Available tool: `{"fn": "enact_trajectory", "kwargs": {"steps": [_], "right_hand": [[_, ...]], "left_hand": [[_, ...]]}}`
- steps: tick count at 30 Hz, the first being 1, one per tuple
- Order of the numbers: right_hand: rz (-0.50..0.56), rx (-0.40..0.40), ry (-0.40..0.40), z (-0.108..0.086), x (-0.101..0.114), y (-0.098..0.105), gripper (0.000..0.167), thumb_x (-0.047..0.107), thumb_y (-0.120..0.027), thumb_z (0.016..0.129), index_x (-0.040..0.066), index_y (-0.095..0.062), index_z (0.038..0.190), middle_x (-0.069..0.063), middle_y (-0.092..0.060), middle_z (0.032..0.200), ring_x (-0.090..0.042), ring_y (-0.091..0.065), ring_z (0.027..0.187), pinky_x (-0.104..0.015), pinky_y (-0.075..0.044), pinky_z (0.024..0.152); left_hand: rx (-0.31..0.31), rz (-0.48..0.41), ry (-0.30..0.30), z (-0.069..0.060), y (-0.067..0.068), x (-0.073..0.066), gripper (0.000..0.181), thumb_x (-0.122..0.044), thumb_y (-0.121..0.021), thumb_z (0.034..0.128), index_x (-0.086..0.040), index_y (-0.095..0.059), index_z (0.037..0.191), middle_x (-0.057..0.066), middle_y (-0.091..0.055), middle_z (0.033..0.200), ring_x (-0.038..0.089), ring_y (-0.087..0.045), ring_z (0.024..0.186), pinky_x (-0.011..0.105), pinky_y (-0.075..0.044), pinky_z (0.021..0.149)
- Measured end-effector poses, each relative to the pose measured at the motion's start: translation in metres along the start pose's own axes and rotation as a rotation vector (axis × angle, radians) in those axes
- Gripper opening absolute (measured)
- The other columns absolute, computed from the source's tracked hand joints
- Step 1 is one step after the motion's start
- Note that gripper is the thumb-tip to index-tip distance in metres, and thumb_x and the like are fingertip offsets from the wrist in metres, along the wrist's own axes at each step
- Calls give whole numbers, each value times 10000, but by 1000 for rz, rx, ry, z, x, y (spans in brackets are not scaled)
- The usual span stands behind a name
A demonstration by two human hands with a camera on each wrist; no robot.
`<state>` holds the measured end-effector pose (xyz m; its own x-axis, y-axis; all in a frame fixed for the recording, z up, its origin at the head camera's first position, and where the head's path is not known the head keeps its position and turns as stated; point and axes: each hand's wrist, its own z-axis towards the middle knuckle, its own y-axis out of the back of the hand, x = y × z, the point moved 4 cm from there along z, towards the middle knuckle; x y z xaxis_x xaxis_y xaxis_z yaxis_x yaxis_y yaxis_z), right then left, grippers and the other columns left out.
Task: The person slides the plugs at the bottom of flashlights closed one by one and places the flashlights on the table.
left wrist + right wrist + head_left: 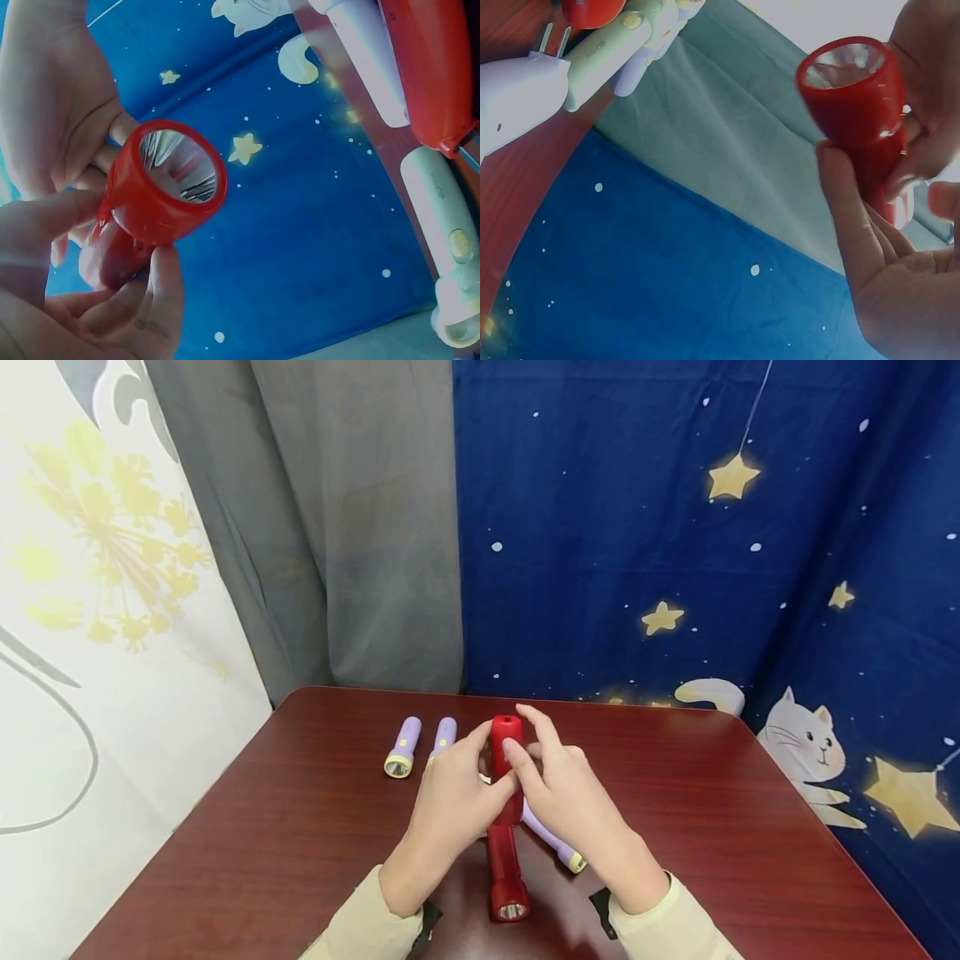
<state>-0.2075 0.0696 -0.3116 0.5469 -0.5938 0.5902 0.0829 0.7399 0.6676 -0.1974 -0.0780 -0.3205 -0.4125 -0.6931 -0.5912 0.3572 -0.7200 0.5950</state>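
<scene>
A red flashlight (506, 727) is held up between the two hands above the table. The left hand (455, 783) grips its body from the left, thumb across the near side. In the left wrist view the flashlight's round silver reflector (180, 166) faces the camera. From the other side the right hand (566, 785) touches the body, its index finger lifted beside the upper end in the head view. One finger (841, 180) lies straight along the barrel in the right wrist view. Below the hands a second red flashlight (507, 877) rests on the table, lens toward the person.
Two purple flashlights with yellow rims, one (405, 743) left of the other (446, 732), lie farther back. Another purple flashlight (558, 843) lies right of the red one. Two metal prongs (551, 41) stick out of a purple body. Curtains (600, 527) hang behind the brown table (712, 810).
</scene>
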Motion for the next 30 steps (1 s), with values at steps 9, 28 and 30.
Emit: {"fn": "enact_trajectory", "kwargs": {"steps": [9, 28, 30], "right_hand": [[4, 121, -57, -1, -1, -6, 468, 152, -623, 1053, 46, -552, 1504, -98, -808, 1193, -196, -789, 1095, -429, -623, 976], [60, 273, -52, -1, -10, -29, 636, 331, -827, 933, 218, -547, 1493, 64, -796, 1052, -25, -698, 859, -253, -577, 772], [62, 277, -57, -2, -11, -29, 624, 328, -823, 936, 217, -550, 1485, 67, -792, 1043, -31, -693, 849, -256, -575, 763]], "left_hand": [[3, -94, 113, 5, 2, 16, 489, -268, -834, 916, -128, -668, 1354, -5, -698, 782, 77, -562, 599, 235, -514, 553], [27, -227, 220, 7, 4, 28, 570, -272, -835, 916, -94, -644, 1422, 63, -767, 945, 144, -658, 733, 270, -586, 658], [37, -225, 227, 7, 4, 29, 567, -277, -832, 918, -97, -643, 1421, 65, -768, 952, 150, -660, 737, 271, -585, 658]]}}
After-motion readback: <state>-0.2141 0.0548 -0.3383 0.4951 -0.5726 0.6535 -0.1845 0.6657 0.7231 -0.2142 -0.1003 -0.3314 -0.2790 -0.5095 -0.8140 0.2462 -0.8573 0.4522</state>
